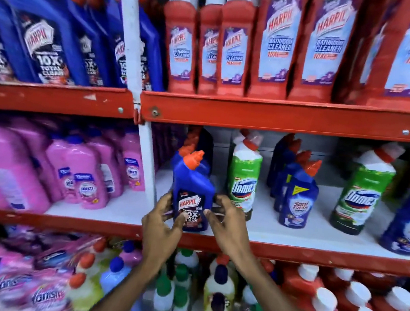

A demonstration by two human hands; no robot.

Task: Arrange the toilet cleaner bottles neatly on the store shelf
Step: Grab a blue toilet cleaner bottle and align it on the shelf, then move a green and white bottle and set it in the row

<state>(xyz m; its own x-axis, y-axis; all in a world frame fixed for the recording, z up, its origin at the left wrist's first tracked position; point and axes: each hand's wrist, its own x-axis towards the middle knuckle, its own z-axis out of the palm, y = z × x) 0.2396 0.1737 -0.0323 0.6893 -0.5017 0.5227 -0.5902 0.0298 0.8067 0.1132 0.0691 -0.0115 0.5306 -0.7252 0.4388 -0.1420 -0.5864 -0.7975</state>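
At the front edge of the middle shelf, seen from the head camera looking forward and down, a person's two bare hands frame a small blue Harpic bottle. The left hand curls around the bottle's lower left side, thumb on the dark label. The right hand closes on the lower right side, thumb also touching the label. Both hands grip the bottle, which stands upright with its base on or just above the white shelf surface; which of the two cannot be told.

The step in hand looks like squaring this bottle up, label forward, at the head of its row. More blue bottles with orange caps stand directly behind it. The next move probably calls for a small twist or nudge to line it up with that row, then letting go without tipping it.

The bottle is glossy moulded plastic, with flat shoulders and an angled neck ending in a ribbed orange cap. Just to the right stands a green and white Domex bottle, smooth and rounded, also with a bent neck. Further right are blue Sani Fresh bottles. The shelf's red metal rail looks painted and chipped.
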